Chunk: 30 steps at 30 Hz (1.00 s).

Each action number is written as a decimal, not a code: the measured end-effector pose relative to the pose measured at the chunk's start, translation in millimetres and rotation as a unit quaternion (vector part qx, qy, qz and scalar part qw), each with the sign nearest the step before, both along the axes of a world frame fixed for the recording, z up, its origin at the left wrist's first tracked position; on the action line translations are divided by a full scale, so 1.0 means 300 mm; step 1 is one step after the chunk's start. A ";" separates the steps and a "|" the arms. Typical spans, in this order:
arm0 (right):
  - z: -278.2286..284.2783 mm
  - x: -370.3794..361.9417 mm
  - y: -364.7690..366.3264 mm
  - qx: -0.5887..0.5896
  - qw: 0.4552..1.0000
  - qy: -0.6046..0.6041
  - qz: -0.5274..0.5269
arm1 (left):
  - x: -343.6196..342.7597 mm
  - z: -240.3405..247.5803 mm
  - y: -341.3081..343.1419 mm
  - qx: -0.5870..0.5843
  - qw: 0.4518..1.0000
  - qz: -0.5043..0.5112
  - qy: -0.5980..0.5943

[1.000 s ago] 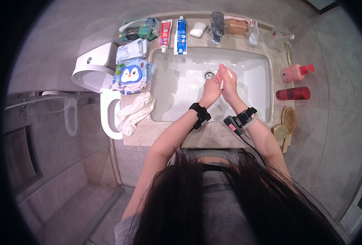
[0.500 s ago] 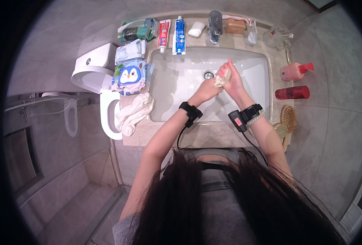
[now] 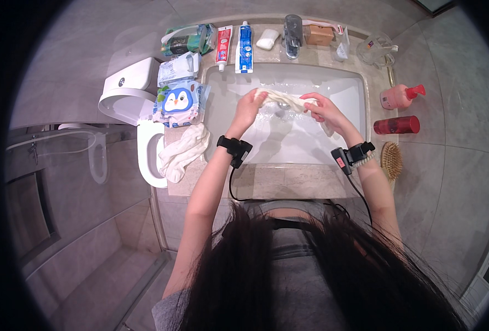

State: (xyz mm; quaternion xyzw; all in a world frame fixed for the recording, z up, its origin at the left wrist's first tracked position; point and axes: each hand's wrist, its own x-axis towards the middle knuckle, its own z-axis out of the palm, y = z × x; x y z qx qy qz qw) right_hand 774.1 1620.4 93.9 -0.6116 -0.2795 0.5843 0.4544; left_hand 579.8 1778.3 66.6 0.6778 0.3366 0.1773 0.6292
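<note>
A twisted white cloth (image 3: 284,100), narrow and wet-looking, stretches between my two hands above the sink basin (image 3: 222,149). Its left end is gripped by my left hand (image 3: 248,110), with thumb and fingers closed on it. My right hand (image 3: 327,112) pinches the other end, and a bit of the cloth hangs below those fingers. Behind the cloth lies the drain (image 3: 282,105), partly hidden. On the counter left of the sink rests another crumpled white cloth (image 3: 184,153).
Wipes packs (image 3: 179,103), toothpaste tubes (image 3: 245,47) and a soap bar (image 3: 267,39) line the left and back edges. The faucet (image 3: 292,36) rises at the back. A pink pump bottle (image 3: 397,97), a red bottle (image 3: 397,125) and a hairbrush (image 3: 391,158) stand or lie rightward.
My hands have moved apart, the left going left and the right going right. The cloth, bunched up between them before, is now drawn out lengthwise.
</note>
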 end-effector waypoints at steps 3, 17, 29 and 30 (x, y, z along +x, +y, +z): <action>0.015 0.018 -0.023 0.012 0.998 -0.011 0.067 | -0.011 -0.015 0.024 -0.025 0.996 0.066 0.050; -0.038 0.083 -0.041 0.081 0.976 0.050 -0.195 | -0.032 -0.119 -0.037 -0.226 0.973 -0.012 0.039; -0.110 -0.164 0.023 0.103 0.960 0.012 -0.259 | 0.073 -0.047 -0.236 -0.494 0.847 -0.081 -0.178; -0.113 -0.193 0.017 0.099 0.965 -0.025 -0.241 | 0.082 -0.040 -0.233 -0.501 0.836 -0.090 -0.206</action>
